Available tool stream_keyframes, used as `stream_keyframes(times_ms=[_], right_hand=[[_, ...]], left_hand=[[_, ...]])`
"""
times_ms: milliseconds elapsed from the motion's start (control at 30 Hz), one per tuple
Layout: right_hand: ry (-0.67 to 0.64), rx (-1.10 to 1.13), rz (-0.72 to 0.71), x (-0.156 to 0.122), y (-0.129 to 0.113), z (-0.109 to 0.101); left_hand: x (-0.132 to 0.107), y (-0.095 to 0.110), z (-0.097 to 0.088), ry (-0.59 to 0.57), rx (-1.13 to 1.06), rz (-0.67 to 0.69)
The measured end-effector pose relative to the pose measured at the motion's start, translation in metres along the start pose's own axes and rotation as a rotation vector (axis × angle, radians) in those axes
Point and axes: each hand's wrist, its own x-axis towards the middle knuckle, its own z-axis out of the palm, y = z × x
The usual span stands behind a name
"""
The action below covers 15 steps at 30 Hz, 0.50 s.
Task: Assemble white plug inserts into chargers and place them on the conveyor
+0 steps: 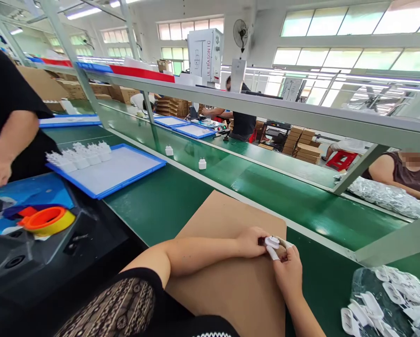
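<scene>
Head view is showing the left hand point(250, 242) and right hand point(289, 271) meeting over the far corner of the brown cardboard sheet point(231, 285), both sets of fingers closing around one small white plug piece point(272, 242) lying between them, equally near each.

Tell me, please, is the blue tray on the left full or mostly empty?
Mostly empty: the blue tray holds white parts only along its far left edge; the remaining surface is bare.
</scene>
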Motion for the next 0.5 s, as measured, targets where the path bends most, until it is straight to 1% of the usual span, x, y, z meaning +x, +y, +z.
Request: stream_keyframes(times_ms=[67, 133, 267, 333, 400, 500], right_hand=[[0.05, 0.068, 0.063, 0.001, 0.002, 0.006], [0.075, 0.083, 0.114, 0.003, 0.004, 0.01], [0.022, 0.019, 0.133, 0.004, 0.006, 0.013], [-0.009, -0.016, 0.136, 0.004, 0.006, 0.012], [-0.021, -0.037, 0.145, 0.003, 0.006, 0.012], [-0.021, -0.049, 0.129, 0.001, 0.008, 0.014]], left_hand=[[0.019, -0.008, -0.005, 0.06, -0.021, -0.125], [0.044, -0.018, -0.016, 0.148, 0.01, -0.233], [0.1, -0.037, -0.046, 0.261, 0.112, -0.341], [0.122, -0.045, -0.059, 0.309, 0.162, -0.383], [0.136, -0.052, -0.068, 0.346, 0.202, -0.414], [0.144, -0.059, -0.077, 0.36, 0.242, -0.462]])
